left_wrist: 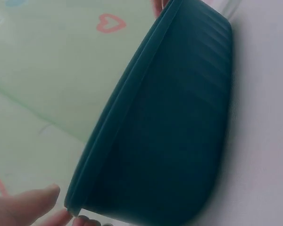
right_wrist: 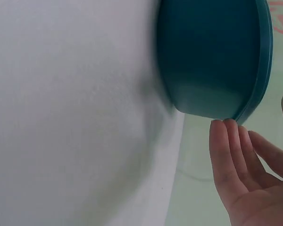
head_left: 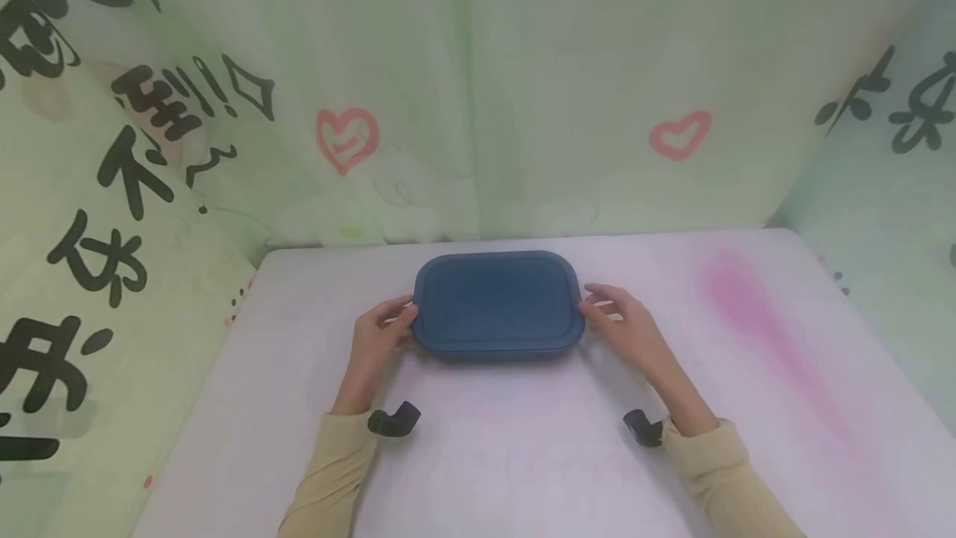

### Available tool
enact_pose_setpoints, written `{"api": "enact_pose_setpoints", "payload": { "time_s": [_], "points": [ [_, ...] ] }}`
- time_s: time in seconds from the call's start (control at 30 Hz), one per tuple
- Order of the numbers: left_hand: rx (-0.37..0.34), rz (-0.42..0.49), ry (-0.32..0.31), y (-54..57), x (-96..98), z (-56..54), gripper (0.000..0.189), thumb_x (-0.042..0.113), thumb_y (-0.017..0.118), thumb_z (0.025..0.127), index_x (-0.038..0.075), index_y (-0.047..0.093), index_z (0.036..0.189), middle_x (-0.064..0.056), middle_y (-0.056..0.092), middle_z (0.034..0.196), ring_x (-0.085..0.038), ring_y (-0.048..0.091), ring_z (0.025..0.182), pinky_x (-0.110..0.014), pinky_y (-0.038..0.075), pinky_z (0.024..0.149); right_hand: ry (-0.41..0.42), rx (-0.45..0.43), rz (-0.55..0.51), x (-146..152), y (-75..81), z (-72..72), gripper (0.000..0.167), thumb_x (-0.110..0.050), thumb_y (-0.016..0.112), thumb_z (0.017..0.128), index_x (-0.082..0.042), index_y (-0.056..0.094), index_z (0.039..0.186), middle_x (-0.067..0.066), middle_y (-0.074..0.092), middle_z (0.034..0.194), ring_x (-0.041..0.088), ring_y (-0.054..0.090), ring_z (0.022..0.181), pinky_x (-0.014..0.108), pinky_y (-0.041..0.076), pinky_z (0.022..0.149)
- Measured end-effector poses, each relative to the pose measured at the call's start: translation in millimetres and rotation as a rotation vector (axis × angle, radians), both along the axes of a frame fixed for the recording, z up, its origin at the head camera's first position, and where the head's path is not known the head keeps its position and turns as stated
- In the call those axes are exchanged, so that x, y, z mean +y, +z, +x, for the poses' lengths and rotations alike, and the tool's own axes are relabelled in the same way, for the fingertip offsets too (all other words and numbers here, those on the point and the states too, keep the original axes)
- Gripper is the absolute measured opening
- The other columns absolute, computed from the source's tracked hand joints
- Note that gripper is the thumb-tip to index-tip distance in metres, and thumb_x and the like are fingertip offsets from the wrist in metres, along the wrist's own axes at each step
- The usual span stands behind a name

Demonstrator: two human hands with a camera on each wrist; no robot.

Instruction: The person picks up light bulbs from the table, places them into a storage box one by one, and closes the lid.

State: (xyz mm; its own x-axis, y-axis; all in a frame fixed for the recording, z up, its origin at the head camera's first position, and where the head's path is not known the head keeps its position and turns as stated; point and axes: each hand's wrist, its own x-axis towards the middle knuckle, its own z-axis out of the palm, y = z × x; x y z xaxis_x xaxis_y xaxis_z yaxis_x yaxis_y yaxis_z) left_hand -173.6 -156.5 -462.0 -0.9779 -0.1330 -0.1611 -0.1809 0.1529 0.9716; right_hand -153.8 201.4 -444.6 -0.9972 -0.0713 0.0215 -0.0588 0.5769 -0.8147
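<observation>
A dark blue rectangular lidded container (head_left: 496, 304) with rounded corners stands on the white table, its lid on. My left hand (head_left: 379, 343) is at its left end; in the left wrist view the fingertips (left_wrist: 87, 220) touch beneath the lid's rim, while the thumb (left_wrist: 42, 200) stands slightly off it. At the right end is my right hand (head_left: 623, 329). In the right wrist view its fairly straight fingers (right_wrist: 221, 150) touch the container just under the rim, with the thumb raised apart. The container's inside is hidden by the lid.
The white table (head_left: 515, 455) bears a pink stain (head_left: 762, 322) on the right. A pale green curtain (head_left: 523, 90) with hearts and black writing encloses the back and sides. Black wrist mounts (head_left: 396, 420) stick out from both sleeves.
</observation>
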Motion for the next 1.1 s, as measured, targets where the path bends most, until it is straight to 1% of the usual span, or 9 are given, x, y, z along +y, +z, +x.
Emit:
{"api": "enact_pose_setpoints", "payload": {
  "time_s": [0.07,0.13,0.33,0.43,0.6,0.77,0.87,1.0,1.1],
  "points": [
    [0.004,-0.018,0.006,1.9,0.0,-0.3,0.038,0.021,0.069,0.094,0.007,0.064,0.130,-0.016,0.064,0.124,-0.021,0.066,0.102,-0.035,0.058,0.085,0.002,0.016,0.003,0.5,1.5,0.8,0.053,-0.033,0.056,0.102,0.001,0.048,0.142,0.025,0.058,0.131,0.040,0.059,0.119,0.052,0.051,0.097],
    [0.015,-0.061,0.009,4.7,-0.1,-0.4,0.038,0.022,0.068,0.095,0.008,0.064,0.130,-0.015,0.065,0.124,-0.024,0.065,0.107,-0.037,0.057,0.089,0.006,0.042,0.009,1.3,2.9,1.2,0.052,-0.032,0.056,0.102,0.001,0.048,0.141,0.024,0.055,0.135,0.040,0.057,0.121,0.052,0.049,0.100],
    [0.099,-0.166,0.006,14.2,-0.6,-0.1,0.038,0.022,0.068,0.095,0.008,0.064,0.130,-0.014,0.066,0.123,-0.027,0.061,0.116,-0.044,0.052,0.097,0.029,0.114,0.041,3.0,10.6,2.4,0.052,-0.032,0.058,0.101,0.001,0.048,0.141,0.022,0.051,0.139,0.038,0.055,0.122,0.052,0.049,0.100],
    [0.140,-0.171,-0.010,20.1,0.1,1.7,0.039,0.022,0.068,0.095,0.007,0.063,0.130,-0.015,0.066,0.123,-0.028,0.060,0.119,-0.046,0.050,0.100,0.033,0.141,0.064,3.3,17.5,5.3,0.052,-0.032,0.059,0.101,0.000,0.049,0.141,0.020,0.051,0.139,0.037,0.055,0.123,0.053,0.049,0.100],
    [0.181,-0.165,-0.037,30.6,3.9,6.2,0.038,0.021,0.068,0.095,0.008,0.063,0.130,-0.015,0.065,0.126,-0.027,0.060,0.120,-0.044,0.049,0.102,0.050,0.193,0.085,2.8,29.4,11.9,0.050,-0.029,0.060,0.100,-0.002,0.049,0.141,0.019,0.050,0.139,0.036,0.053,0.123,0.053,0.049,0.100],
    [0.218,-0.202,-0.061,40.2,7.9,11.8,0.039,0.023,0.069,0.094,0.010,0.063,0.130,-0.013,0.065,0.127,-0.024,0.060,0.119,-0.043,0.050,0.102,0.064,0.235,0.117,2.0,37.4,18.1,0.050,-0.028,0.061,0.100,-0.004,0.049,0.141,0.016,0.050,0.139,0.034,0.053,0.124,0.052,0.049,0.100],
    [0.249,-0.226,-0.079,44.9,10.2,16.2,0.040,0.023,0.070,0.094,0.010,0.063,0.131,-0.011,0.065,0.128,-0.024,0.061,0.119,-0.043,0.050,0.102,0.076,0.236,0.137,1.7,41.0,22.7,0.051,-0.028,0.061,0.100,-0.005,0.047,0.143,0.016,0.049,0.141,0.033,0.052,0.125,0.052,0.048,0.101],
    [0.307,-0.233,-0.112,48.8,13.0,22.9,0.042,0.020,0.071,0.093,0.008,0.062,0.132,-0.012,0.063,0.130,-0.025,0.059,0.120,-0.043,0.050,0.101,0.095,0.215,0.170,0.8,46.3,29.9,0.054,-0.029,0.061,0.100,-0.007,0.043,0.146,0.017,0.044,0.145,0.035,0.052,0.123,0.056,0.046,0.101],
    [0.356,-0.257,-0.138,51.5,15.5,29.5,0.043,0.020,0.071,0.093,0.008,0.061,0.133,-0.011,0.063,0.130,-0.024,0.058,0.121,-0.043,0.049,0.102,0.113,0.220,0.203,-0.3,47.9,34.9,0.055,-0.028,0.061,0.100,-0.008,0.042,0.147,0.017,0.042,0.147,0.036,0.049,0.125,0.057,0.044,0.103]
  ]
}}
